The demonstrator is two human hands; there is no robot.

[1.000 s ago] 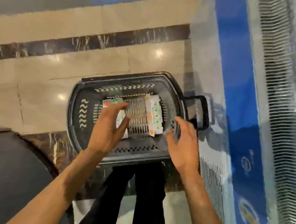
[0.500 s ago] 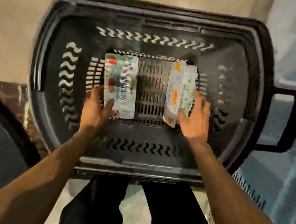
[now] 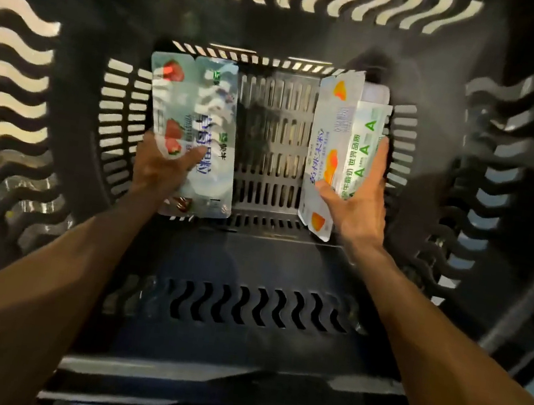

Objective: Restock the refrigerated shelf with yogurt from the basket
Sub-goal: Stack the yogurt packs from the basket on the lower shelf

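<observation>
The restocking is at a pick-up step, and by the look of it little of this load has left the basket [image 3: 236, 260]. Three yogurt multipacks lie on its floor, none has been lifted clear, and the refrigerated shelf is out of view, so what already stands there cannot be told. Carrying and placing all three packs is left to do. The strawberry yogurt pack [image 3: 202, 116] lies flat on the left of the floor. The left hand [image 3: 159, 169] pinches its near left edge, with the thumb across the printed top and the fingers hidden at or under the edge. On the right, the peach yogurt pack [image 3: 329, 132] stands on its long edge, leaning against the green-lettered yogurt pack [image 3: 367, 137] just beside it. The right hand [image 3: 359, 202] is spread, thumb against the peach pack's face and straight fingers laid up the outer side of the green-lettered one. Whether it has closed into a grip cannot be told. The packs are long, thin rectangles with rounded corners. Their glossy printed wrappers catch the light and probably slide easily under the fingers. The basket is stiff black plastic with a floor of narrow slots and walls pierced by wavy cut-outs.
</observation>
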